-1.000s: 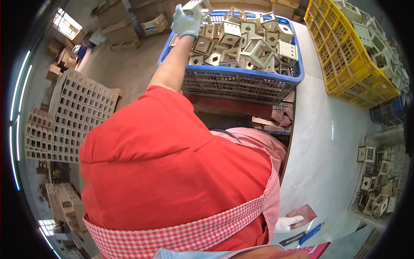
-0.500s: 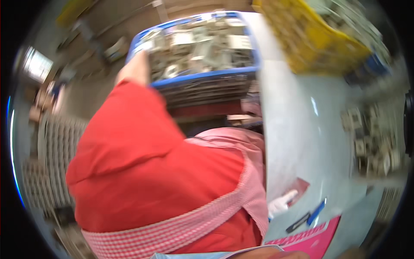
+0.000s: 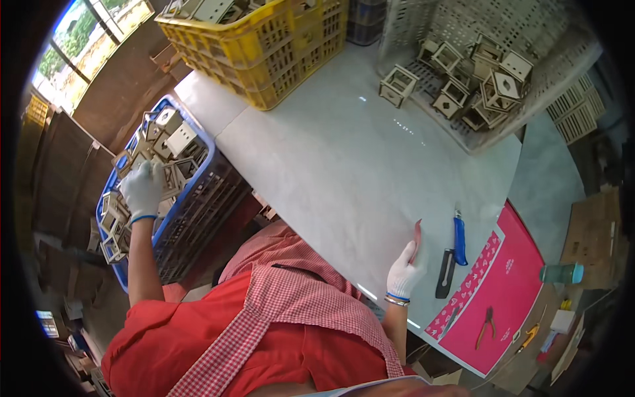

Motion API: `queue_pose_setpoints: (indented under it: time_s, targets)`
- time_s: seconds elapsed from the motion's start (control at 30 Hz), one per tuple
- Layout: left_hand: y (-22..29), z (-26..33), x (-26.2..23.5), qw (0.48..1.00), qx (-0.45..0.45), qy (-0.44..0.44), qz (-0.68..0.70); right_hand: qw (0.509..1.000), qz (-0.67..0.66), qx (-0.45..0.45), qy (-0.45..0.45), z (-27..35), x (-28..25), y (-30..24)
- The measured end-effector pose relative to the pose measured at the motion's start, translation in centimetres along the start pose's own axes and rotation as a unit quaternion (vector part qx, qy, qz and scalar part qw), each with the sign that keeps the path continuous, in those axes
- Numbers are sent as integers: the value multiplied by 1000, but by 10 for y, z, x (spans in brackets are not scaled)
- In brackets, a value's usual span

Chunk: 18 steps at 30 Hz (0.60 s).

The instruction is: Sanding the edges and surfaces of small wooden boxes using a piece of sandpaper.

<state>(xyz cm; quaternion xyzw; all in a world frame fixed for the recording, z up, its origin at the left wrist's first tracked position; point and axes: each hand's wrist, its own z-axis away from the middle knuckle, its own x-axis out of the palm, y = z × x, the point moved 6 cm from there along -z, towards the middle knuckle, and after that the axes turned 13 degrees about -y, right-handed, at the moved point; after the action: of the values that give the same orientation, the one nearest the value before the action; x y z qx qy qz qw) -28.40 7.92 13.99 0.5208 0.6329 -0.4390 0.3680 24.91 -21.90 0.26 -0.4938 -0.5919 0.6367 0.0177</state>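
Note:
My left hand [image 3: 141,190], in a white glove with a blue cuff edge, reaches into a blue-rimmed basket [image 3: 210,155] on the left. Its fingers curl over a small wooden box-shaped frame [image 3: 170,180] among several like it; the fingertips are partly hidden. At the table's near edge, my gloved right hand [image 3: 402,272] pinches a thin reddish sheet [image 3: 417,239], seen nearly edge-on. Right of that hand lie a blue-handled utility knife [image 3: 460,241] and a flat black piece with a slot [image 3: 445,274].
A yellow crate [image 3: 264,59] of frames stands at the table's far side. A white perforated crate [image 3: 473,142] lies at the far right with several frames inside and one frame [image 3: 398,86] at its mouth. Pliers [image 3: 487,327] rest on a pink printed sheet [image 3: 522,284].
The view has swung to the right, so the basket now appears lower left and more of the table shows. My left hand remains at the basket; my right still holds the reddish sheet.

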Motion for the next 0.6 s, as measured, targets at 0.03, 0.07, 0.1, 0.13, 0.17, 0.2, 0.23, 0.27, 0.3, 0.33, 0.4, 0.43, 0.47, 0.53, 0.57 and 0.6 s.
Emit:
queue_pose_setpoints:
  time_s: [0.03,0.07,0.1,0.13,0.17,0.2,0.23,0.27,0.3,0.33,0.4,0.43,0.47,0.53,0.57,0.6]
  targets:
    - [38,-9,-3,996,82,36,3,1000,16,-8,-14,-4,1,6]
    - [75,-15,-16,990,108,74,52,1000,17,-11,-11,-8,2,6]
    - [120,-22,-38,979,137,109,100,999,35,-22,-5,-8,2,2]
    - [170,-25,-61,965,205,121,113,998,53,-32,-1,-7,1,-2]
    - [211,-36,-65,973,208,8,96,997,71,-43,2,-5,0,-6]
    - [241,-43,-60,969,210,-108,76,995,90,-51,3,0,-3,-7]
    - [261,-53,-48,962,225,-156,18,995,87,-53,1,1,-3,-7]
    - [274,-58,-33,949,238,-204,-40,994,90,-60,1,3,-3,-7]
    - [281,-61,-28,949,234,-206,-42,993,96,-66,0,3,-3,-5]
    - [285,-59,-17,932,248,-259,-46,992,100,-74,-3,2,-2,-4]
    - [287,-55,1,913,289,-286,-38,995,83,-55,-10,-4,5,7]
    - [281,-56,12,921,306,-241,-17,997,61,-30,-21,-4,10,11]
    - [280,-60,20,909,310,-278,23,996,51,-37,-68,5,14,7]
    - [291,-55,24,905,324,-262,84,986,127,107,-7,15,-6,16]
    - [298,-49,25,919,333,-209,45,995,94,46,-7,14,-9,11]
    - [294,-46,28,927,343,-151,5,998,54,-16,-1,9,-9,10]
